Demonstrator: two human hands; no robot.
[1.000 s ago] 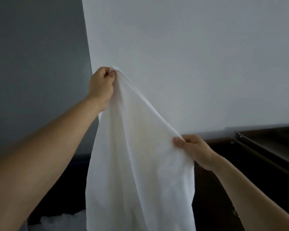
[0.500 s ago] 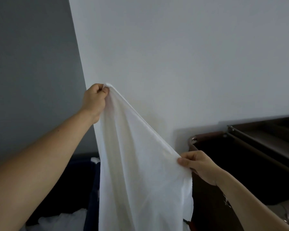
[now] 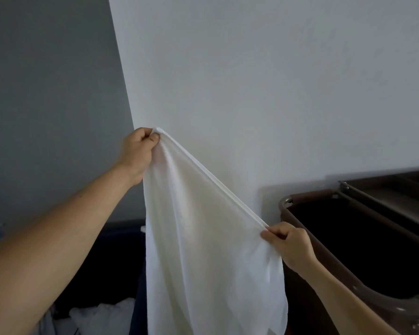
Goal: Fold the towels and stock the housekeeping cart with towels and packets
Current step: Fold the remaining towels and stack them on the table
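From my seat I see both hands up in front of the camera, each clamped on the same white towel (image 3: 203, 250). The left hand (image 3: 137, 153) is raised higher. Its fingers are curled into a fist and its thumb presses one corner of the cloth against them. The right hand (image 3: 288, 245) sits lower and well off to the right, pinching the towel's upper hem between thumb and curled fingers. The two hands are well apart, and the hem runs taut in a straight slanting line from the high left corner down to the right grip. Below that line the towel hangs free in soft folds and runs out of the bottom of the view, so I cannot tell where its lower edge ends. It is held in the air and touches nothing but the hands, as far as I can see. Behind it stands a white wall (image 3: 252, 81), meeting a darker grey wall (image 3: 46, 93) on the left. The housekeeping cart (image 3: 307, 194) is at the right, just beside my right forearm, with a brown-wrapped rail on a metal frame around a dark bag (its inside is too dark to read). Flat shelf trays (image 3: 397, 201) lie beyond it. At lower left a heap of white linen (image 3: 102, 317) lies beside a dark blue bin (image 3: 121, 238), under the left arm.
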